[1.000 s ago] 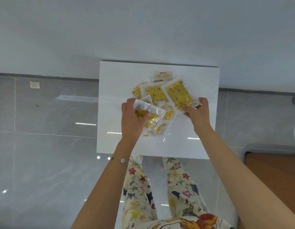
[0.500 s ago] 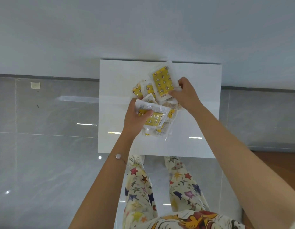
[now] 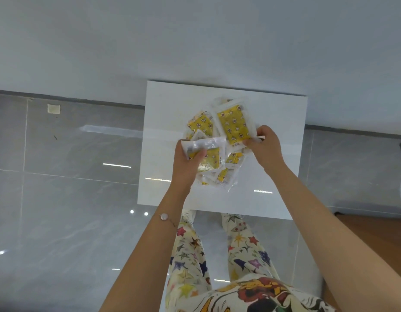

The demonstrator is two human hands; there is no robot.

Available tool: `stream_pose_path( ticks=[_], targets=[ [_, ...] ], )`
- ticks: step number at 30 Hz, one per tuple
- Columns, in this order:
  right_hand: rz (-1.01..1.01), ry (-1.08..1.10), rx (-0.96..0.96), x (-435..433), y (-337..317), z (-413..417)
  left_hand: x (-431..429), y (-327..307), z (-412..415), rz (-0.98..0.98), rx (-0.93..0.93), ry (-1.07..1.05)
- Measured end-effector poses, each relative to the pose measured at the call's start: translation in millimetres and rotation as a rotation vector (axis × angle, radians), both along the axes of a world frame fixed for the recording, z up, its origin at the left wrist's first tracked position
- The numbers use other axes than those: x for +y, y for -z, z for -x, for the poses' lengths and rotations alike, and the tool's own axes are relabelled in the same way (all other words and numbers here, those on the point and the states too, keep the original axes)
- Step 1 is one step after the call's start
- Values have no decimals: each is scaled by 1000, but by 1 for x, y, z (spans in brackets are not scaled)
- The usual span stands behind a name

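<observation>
**Worktop** [image 3: 163,122]: white and square, with its far edge against the wall. All places below are given relative to it.

**Pile** [image 3: 200,126]: yellow patterned sachets in clear wrap, overlapping, at the worktop's centre and spreading toward the far edge.

**Left hand** [image 3: 187,163]: over the centre-left, fingers and thumb curled round the bag's upper edge.

**Right hand** [image 3: 265,146]: over the centre-right, thumb and fingertips pinching the packet's near corner.

**Bag** [image 3: 206,144]: clear and crinkled, partly filled with sachets, over the centre and trailing toward the near edge.

**Packet** [image 3: 234,124]: yellow and flat, just beyond the bag on the far side. Whether it is clear of the pile cannot be told.

**Bracelet** [image 3: 164,216]: thin, on the left wrist, just off the near edge.

**Handling note:** the step in hand is probably loading the packet into the bag. Hold the bag's mouth wide and steady, feed the packet in narrow edge first, and let go only once it is well inside. The slick wrap may slip.
</observation>
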State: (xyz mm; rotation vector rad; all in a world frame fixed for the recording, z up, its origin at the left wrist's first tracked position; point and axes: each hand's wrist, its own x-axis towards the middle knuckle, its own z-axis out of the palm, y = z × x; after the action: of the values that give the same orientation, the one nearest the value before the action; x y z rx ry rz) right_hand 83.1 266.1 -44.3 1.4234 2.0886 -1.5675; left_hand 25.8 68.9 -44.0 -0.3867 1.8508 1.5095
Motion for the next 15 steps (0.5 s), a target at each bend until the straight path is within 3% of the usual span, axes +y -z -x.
stream_pose_path(
  ticks=[7, 15],
  targets=[
    [259, 121, 16, 2, -51, -11, -37, -36, 1, -18, -124, -274],
    [416, -35, 72, -45, -178, -1, -102, -171, -11, -208, -111, -487]
  ],
)
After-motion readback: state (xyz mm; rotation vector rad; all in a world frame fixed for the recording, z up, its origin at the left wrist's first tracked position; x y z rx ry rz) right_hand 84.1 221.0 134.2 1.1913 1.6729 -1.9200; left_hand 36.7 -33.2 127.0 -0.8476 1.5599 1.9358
